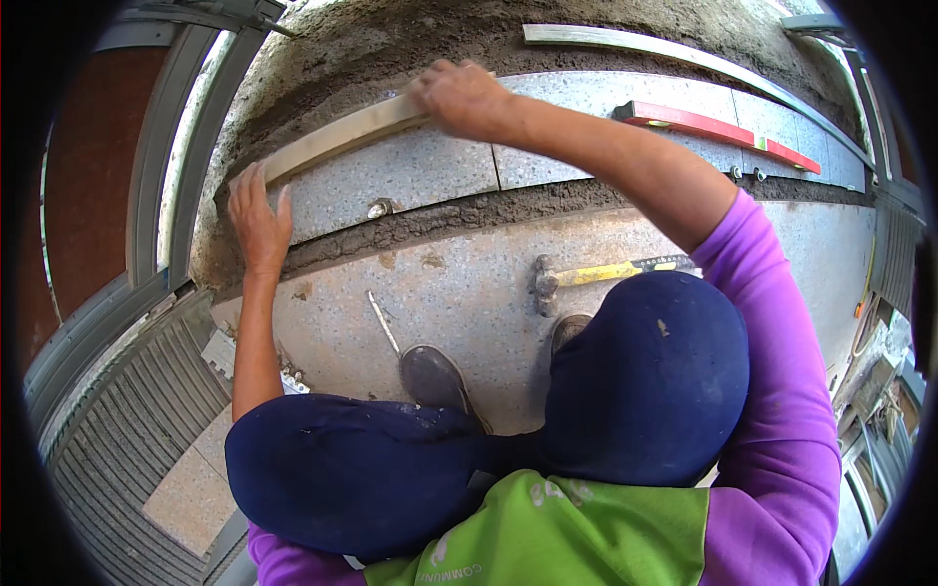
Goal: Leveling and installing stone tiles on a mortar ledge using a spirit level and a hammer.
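A pale wooden batten (pixel 337 139) lies along the far edge of a grey speckled tile (pixel 410 171), beside the wet mortar. My right hand (pixel 459 98) is wrapped round the batten's right end. At its left end, my left hand (pixel 256 220) has the batten between its thumb and long, nearly straight fingers. A small tile spacer cap (pixel 379 208) sits at the tile's near edge, nearer my left hand. Further right, a red spirit level (pixel 718 129) rests on the neighbouring tiles.
A hammer with a yellow handle (pixel 596 273) and a thin white stick (pixel 383 320) lie on the paved step by my shoes. Dark mortar (pixel 391 237) fills the gap before the tiles. A long metal straightedge (pixel 664 47) lies beyond them; a metal frame (pixel 186 146) stands left.
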A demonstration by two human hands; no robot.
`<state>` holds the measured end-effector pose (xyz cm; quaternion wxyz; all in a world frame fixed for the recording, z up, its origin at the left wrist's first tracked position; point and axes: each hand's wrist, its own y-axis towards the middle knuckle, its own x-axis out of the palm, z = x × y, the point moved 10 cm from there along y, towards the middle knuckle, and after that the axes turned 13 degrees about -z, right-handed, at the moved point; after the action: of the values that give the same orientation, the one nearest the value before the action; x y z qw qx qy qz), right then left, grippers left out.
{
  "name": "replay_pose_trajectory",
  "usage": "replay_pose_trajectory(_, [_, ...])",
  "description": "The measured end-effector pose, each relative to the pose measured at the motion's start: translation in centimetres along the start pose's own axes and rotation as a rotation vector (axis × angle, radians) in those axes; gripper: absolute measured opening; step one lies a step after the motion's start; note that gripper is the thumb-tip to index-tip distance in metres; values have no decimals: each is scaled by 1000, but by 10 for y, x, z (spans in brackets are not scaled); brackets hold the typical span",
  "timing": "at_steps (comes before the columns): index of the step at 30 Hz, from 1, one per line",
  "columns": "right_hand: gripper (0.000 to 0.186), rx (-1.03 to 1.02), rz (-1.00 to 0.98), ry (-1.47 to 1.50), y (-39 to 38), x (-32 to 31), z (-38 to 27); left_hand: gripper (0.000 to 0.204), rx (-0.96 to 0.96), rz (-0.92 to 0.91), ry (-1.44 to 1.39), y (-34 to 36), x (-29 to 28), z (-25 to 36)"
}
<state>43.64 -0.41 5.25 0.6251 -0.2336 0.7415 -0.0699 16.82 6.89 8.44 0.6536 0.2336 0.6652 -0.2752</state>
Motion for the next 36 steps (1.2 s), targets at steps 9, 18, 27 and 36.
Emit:
replay_pose_trajectory(9, [37, 259, -302, -24, -75, 5, 116, 56, -9, -22, -116, -15, 10, 10])
replay_pose_trajectory(18, [35, 166, -130, -107, -46, 4, 105, 55, -5, -40, -179, 1, 16, 19])
replay_pose_trajectory(27, [42, 250, -345, -143, -142, 30, 213, 52, -102, -28, -213, -27, 21, -20])
replay_pose_trajectory(36, [35, 234, -407, -203, -104, 34, 187, 53, -113, -4, -269, -27, 19, -16])
